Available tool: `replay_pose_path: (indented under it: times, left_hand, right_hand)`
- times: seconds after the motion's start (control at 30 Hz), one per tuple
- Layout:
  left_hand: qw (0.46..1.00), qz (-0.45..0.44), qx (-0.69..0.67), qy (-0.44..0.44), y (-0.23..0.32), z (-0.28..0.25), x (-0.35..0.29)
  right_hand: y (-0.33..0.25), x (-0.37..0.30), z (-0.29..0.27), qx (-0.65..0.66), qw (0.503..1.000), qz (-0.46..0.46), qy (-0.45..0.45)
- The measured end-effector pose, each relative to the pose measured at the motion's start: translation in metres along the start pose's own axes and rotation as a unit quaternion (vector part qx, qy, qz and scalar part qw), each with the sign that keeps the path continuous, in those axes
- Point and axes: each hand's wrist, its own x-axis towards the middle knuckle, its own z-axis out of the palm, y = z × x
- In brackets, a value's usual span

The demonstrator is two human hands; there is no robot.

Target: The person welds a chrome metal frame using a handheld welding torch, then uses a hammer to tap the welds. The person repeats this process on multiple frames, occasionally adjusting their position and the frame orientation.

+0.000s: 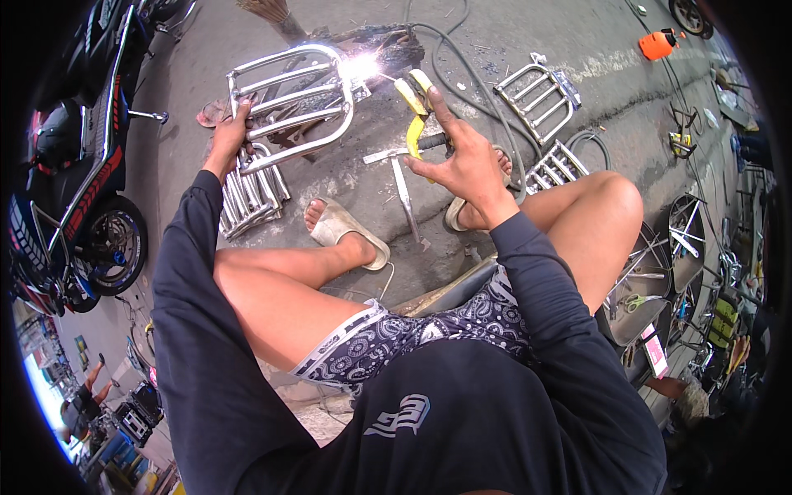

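Observation:
My left hand (229,139) grips the left side of a shiny tubular metal rack (299,100), a rounded frame with several crossbars, tilted above the ground. My right hand (466,161) is closed around the dark handle of a yellow welding electrode holder (415,132). From its jaws a thin rod reaches left to a bright white welding arc (363,66) at the rack's far right corner. Glare hides the joint itself. Below the holder, a chipping hammer (404,198) stands between my feet. Beneath my left hand lies a pile of metal tube pieces (256,198).
A charred wooden block (400,48) lies behind the arc. Cable (495,115) loops past two more racks (536,103) at right. A motorcycle (95,165) stands left; metal bins with tools (643,318) sit right. An orange container (656,45) stands far right.

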Motion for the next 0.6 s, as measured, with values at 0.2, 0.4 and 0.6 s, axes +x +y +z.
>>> replay_pose_path:
  times: [0.2,0.4,0.6]
  left_hand:
    - [0.999,0.002,-0.028,-0.044,0.003,-0.001,-0.007]
    - [0.998,-0.032,-0.002,-0.06,-0.003,-0.004,-0.01]
    - [0.993,-0.07,0.021,-0.093,-0.008,0.0,-0.027]
  right_hand:
    - [-0.007,-0.007,0.003,-0.026,1.0,0.007,-0.011]
    - [-0.009,-0.009,0.005,-0.036,0.999,0.009,-0.032]
    - [-0.012,-0.008,0.005,-0.049,0.998,0.006,-0.031]
